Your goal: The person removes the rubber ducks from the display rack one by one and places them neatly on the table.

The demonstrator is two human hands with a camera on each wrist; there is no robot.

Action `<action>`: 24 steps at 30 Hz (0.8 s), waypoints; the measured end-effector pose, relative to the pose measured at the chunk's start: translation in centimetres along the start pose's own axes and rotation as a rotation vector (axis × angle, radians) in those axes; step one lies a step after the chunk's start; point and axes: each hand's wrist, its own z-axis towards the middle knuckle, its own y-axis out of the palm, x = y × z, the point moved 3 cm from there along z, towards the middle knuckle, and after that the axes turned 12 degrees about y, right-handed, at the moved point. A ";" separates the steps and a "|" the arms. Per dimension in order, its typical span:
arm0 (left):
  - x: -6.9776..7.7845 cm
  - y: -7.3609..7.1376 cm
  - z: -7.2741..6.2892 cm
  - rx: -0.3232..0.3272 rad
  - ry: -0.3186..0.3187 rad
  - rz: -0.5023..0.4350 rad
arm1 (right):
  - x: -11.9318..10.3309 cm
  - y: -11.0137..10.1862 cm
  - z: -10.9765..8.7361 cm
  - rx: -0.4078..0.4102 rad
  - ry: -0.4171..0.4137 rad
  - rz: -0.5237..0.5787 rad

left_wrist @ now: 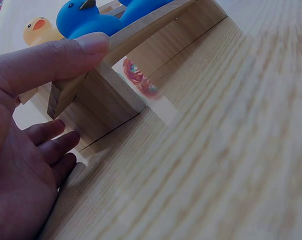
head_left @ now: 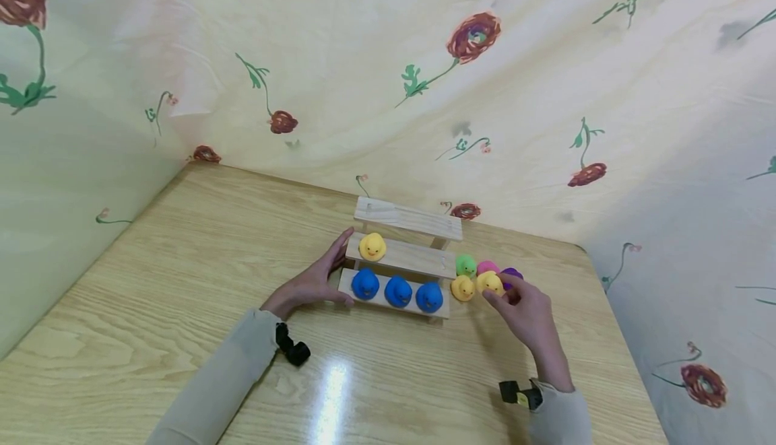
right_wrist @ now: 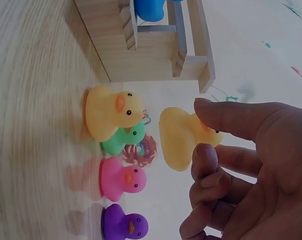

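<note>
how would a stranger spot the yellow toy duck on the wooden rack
Find the pale wooden three-tier rack on the wood-grain table. On its middle tier, beside the left hand, sits the round yellow toy duck. It is the rack's only yellow one; the three round blue toy ducks sit one tier lower.

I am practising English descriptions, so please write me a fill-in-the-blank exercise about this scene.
The right hand pinches a rubber duck coloured ____.
The lowest shelf bears ____ blue ducks.
Between the green duck and the purple duck stands the ____ one.

Missing words: yellow; three; pink.
</note>
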 end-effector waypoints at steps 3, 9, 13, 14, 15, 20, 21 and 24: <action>0.1 0.0 -0.1 0.002 0.000 -0.006 | 0.4 0.0 0.0 -0.008 0.014 -0.009; 0.0 0.0 -0.1 0.004 0.001 -0.010 | 1.4 0.3 0.2 -0.041 0.028 -0.015; -0.1 0.0 -0.1 0.005 -0.001 -0.015 | 2.0 0.6 0.4 -0.065 0.035 -0.016; -0.1 0.0 -0.1 0.004 -0.001 -0.016 | 2.1 0.7 0.5 -0.069 0.038 -0.016; -0.1 0.0 -0.1 0.004 -0.002 -0.019 | 2.2 0.8 0.5 -0.074 0.040 -0.016; 0.0 0.1 -0.1 0.002 0.001 -0.022 | 2.7 1.3 0.8 -0.090 0.037 -0.015; 0.0 0.1 0.0 0.002 0.002 -0.021 | 2.8 1.3 0.9 -0.092 0.037 -0.012; 0.0 0.1 0.0 0.002 0.006 -0.017 | 3.0 1.5 1.0 -0.100 0.039 -0.005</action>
